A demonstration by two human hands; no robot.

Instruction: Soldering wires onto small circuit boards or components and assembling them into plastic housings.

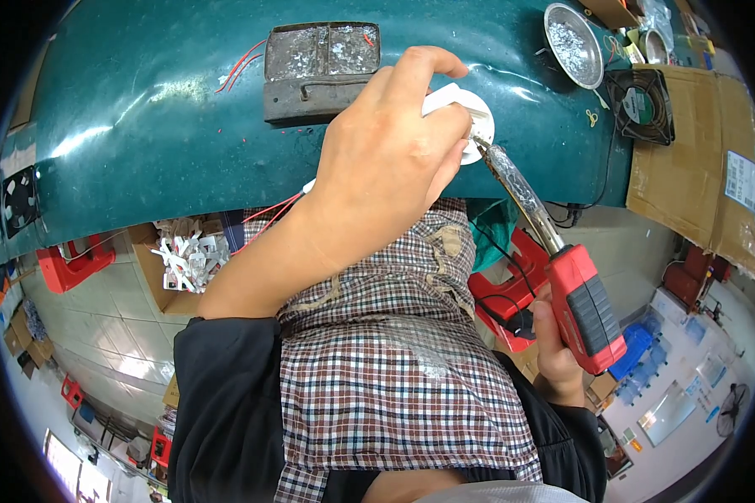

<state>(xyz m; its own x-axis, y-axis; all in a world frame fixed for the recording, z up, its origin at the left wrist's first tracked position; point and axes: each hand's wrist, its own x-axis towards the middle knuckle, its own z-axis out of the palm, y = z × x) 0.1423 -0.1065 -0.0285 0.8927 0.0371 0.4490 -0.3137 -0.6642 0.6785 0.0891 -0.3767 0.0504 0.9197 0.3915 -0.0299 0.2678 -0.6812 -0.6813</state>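
My left hand is closed around a small white round part and holds it at the near edge of the green table. Thin red wires trail from under that hand. My right hand grips the red and black handle of a soldering iron. Its long metal tip touches the white part's rim. A checked cloth covers my lap below both hands.
A grey metal tray with solder residue sits on the table behind my left hand. At the right stand a metal bowl, a small black fan and cardboard. A cardboard box of white parts and red stools are on the floor.
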